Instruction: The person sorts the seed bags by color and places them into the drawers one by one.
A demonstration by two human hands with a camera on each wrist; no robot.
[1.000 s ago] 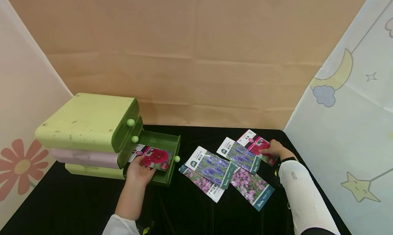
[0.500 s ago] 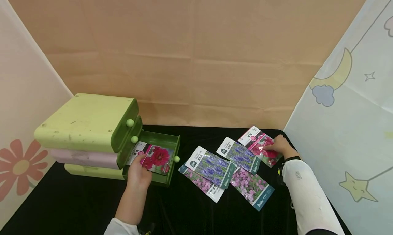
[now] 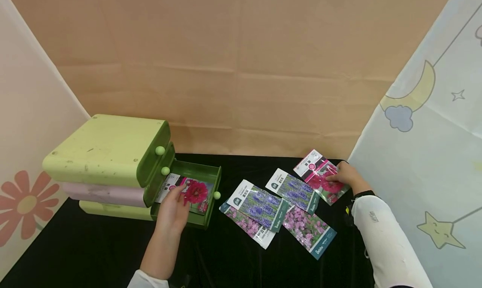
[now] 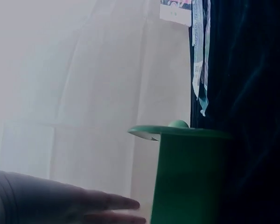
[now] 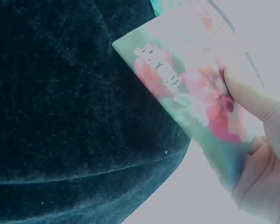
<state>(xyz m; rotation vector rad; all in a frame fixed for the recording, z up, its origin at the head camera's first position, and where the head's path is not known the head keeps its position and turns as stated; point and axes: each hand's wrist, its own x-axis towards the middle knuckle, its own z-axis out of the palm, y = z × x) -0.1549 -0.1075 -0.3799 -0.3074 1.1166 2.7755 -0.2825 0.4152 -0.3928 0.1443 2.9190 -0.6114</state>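
Observation:
At the drawer's near side, the left hand [image 3: 174,208] hovers with relaxed fingers over a red-flower packet [image 3: 196,192], which lies inside the pulled-out green drawer [image 3: 196,167]. In the left wrist view its extended fingers [image 4: 113,201] appear beside the green drawer wall [image 4: 189,177]. The right hand [image 3: 350,177] pinches another red-flower packet [image 3: 318,171] by its right edge; the right wrist view shows the thumb on top of this packet [image 5: 200,98]. Lower left of it lie two purple-flower packets [image 3: 261,204] [image 3: 295,189], partly over two pink-flower packets [image 3: 308,231] [image 3: 246,222].
The light green and pink drawer cabinet [image 3: 109,150] stands at the left, its upper drawers having round knobs [image 3: 160,150]. Black cloth [image 3: 226,263] covers the table. A brown paper backdrop [image 3: 233,91] rises behind, with patterned white panels at both sides.
The right hand has lifted its red-flower packet a little up and to the right, off the purple-flower one. The left hand's fingers have loosened from the packet in the drawer.

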